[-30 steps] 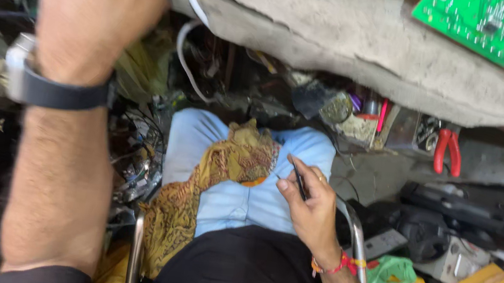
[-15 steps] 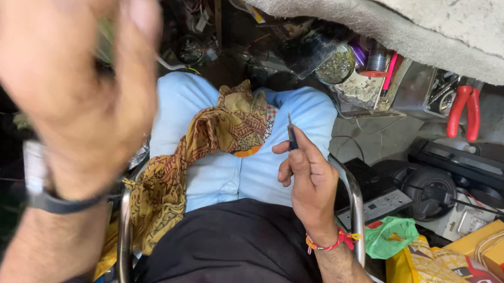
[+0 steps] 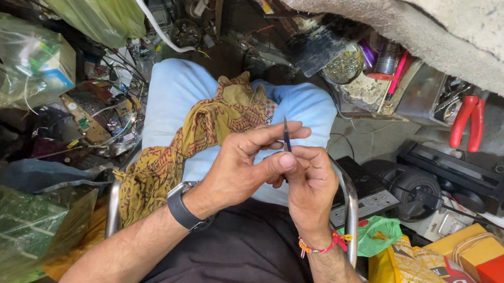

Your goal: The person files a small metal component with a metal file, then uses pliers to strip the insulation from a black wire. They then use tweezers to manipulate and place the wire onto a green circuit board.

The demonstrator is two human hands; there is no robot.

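Your left hand (image 3: 242, 163) and right hand (image 3: 308, 182) meet above your lap, over the light blue trousers (image 3: 173, 94). Both hands close on a thin dark tool (image 3: 287, 136), which stands nearly upright with its tip pointing away from you: the left grip pinches it between thumb and forefinger, and the right grip is pressed around its lower part, which the fingers hide. A dark wristwatch (image 3: 183, 207) sits on your left wrist; a red thread band (image 3: 322, 247) circles the right wrist. A yellow patterned cloth (image 3: 200, 134) drapes over your left thigh, just beside the hands. Red-handled pliers (image 3: 468, 119) lie well apart at upper right, under the grey tabletop (image 3: 464, 33) edge. A green crumpled bag (image 3: 380, 232) lies near your right forearm.
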